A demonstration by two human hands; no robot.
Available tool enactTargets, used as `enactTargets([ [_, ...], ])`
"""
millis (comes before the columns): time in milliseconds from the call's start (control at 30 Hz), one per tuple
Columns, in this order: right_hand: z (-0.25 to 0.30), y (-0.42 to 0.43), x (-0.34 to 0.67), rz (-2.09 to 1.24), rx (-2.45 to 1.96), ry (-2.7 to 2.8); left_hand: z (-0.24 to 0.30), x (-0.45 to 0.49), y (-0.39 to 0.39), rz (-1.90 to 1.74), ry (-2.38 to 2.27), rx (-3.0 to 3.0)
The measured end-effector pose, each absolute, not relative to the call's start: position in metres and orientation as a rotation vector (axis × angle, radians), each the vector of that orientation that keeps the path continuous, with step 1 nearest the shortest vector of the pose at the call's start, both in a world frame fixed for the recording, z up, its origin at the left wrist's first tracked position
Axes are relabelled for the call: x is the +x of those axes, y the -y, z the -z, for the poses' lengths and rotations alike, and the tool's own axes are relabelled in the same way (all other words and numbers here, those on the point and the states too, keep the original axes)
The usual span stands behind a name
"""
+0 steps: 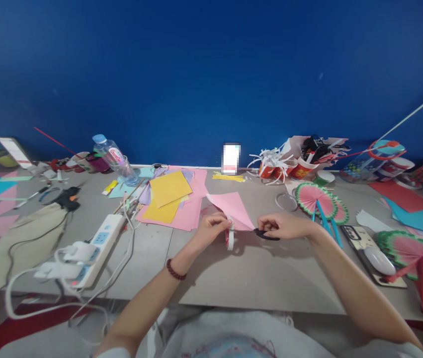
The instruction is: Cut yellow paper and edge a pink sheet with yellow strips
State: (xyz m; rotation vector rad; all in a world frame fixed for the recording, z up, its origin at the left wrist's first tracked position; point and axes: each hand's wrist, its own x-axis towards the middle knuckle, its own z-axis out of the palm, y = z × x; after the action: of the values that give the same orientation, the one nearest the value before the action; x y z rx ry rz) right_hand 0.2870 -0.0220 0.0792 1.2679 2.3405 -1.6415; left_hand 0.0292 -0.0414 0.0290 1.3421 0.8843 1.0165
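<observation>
My left hand (211, 226) is closed on a folded pink paper sheet (232, 208) held above the grey table (263, 278). A small white and red tape roll (229, 239) hangs just below its fingers. My right hand (284, 226) is closed around black scissors (265, 234), whose blades meet the lower right edge of the pink sheet. A dark bead bracelet (175, 271) sits on my left wrist.
A stack of yellow and pink paper (172, 199) lies behind my hands. A white power strip (95, 246) with cables is at left, near a glue gun (67, 196) and a plastic bottle (116, 159). Pleated paper fans (317, 199), a phone (358, 238) and a mouse (380, 259) lie at right.
</observation>
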Motion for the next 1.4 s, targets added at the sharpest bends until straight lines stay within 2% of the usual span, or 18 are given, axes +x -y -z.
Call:
enactTargets([
  [200,-0.082,0.027,0.285,1.676,1.263,-2.334,-0.025,0.029,0.040,-1.038,-0.895,1.367],
  [633,-0.086,0.038,0.292,1.281,1.417,-2.500,-0.022,0.030,0.040,-1.053,-0.897,1.352],
  [767,-0.082,0.041,0.297,1.277,1.443,-2.514,-0.025,0.030,0.040,-1.040,-0.901,1.336],
  [1033,-0.082,0.057,0.316,1.615,1.450,-2.395,-0.026,0.029,0.042,-0.957,-0.960,1.373],
  [1233,-0.052,0.079,0.315,2.321,1.247,-2.207,-0.023,0.029,0.041,-0.963,-1.017,1.445],
  [1300,-0.032,0.090,0.297,2.477,1.489,-2.260,-0.021,0.030,0.041,-0.985,-1.052,1.422],
  [1400,-0.009,0.106,0.254,2.446,2.061,-2.235,-0.019,0.031,0.042,-1.005,-1.100,1.392],
])
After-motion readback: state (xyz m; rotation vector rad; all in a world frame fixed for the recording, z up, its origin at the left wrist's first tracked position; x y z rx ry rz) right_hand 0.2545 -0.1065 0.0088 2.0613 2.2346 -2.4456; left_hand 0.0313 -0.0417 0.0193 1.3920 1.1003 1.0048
